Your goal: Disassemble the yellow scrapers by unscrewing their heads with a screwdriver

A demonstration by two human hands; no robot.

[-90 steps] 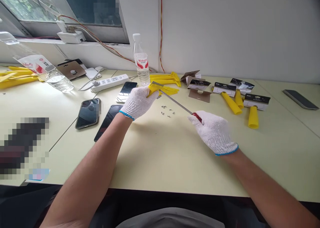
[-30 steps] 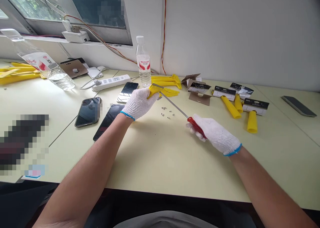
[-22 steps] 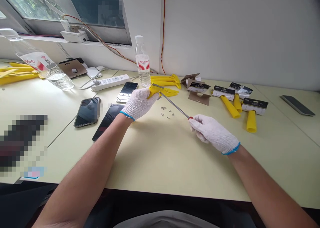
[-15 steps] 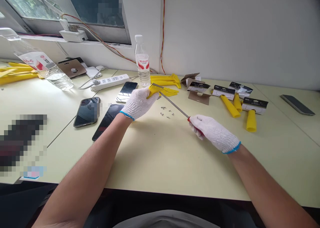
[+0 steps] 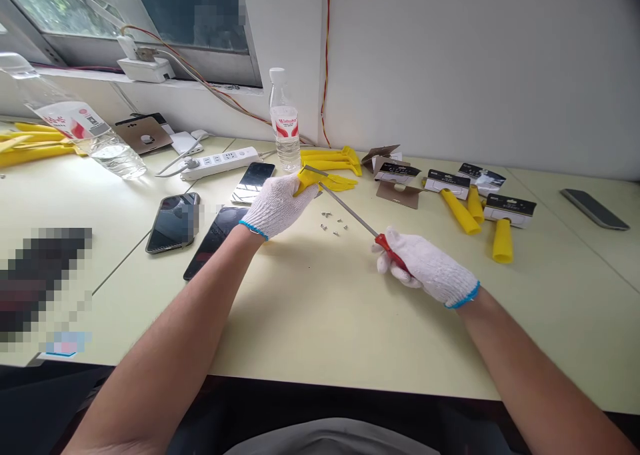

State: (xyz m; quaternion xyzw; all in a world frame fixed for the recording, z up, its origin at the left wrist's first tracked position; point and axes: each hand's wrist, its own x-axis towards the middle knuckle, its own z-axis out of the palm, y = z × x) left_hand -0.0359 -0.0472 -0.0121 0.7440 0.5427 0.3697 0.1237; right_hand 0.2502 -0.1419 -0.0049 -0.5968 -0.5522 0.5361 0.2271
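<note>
In a white knitted glove, my left hand [image 5: 279,205] is closed around a yellow plastic tool [image 5: 306,181] with a thin grey strip along its head. My right hand [image 5: 433,265], gloved the same way, holds a long screwdriver [image 5: 349,210] by its red handle. The shaft slants up to the left, and its tip meets the yellow tool or lies very close to it; the exact contact is too small to tell. Below the shaft, several small screws [image 5: 324,227] lie scattered on the table [image 5: 320,322].
Behind the left hand stand a water bottle [image 5: 287,125] and more yellow tools [image 5: 333,160]. Phones [image 5: 173,222] and a power strip [image 5: 220,164] lie to the left, beside a tilted bottle [image 5: 87,128]. Carded yellow handles [image 5: 503,242] and a dark flat device [image 5: 594,208] are at right.
The fingers of my right hand have shifted and loosened around the screwdriver, showing more of its red handle. My left hand and the yellow tool stay in place.
</note>
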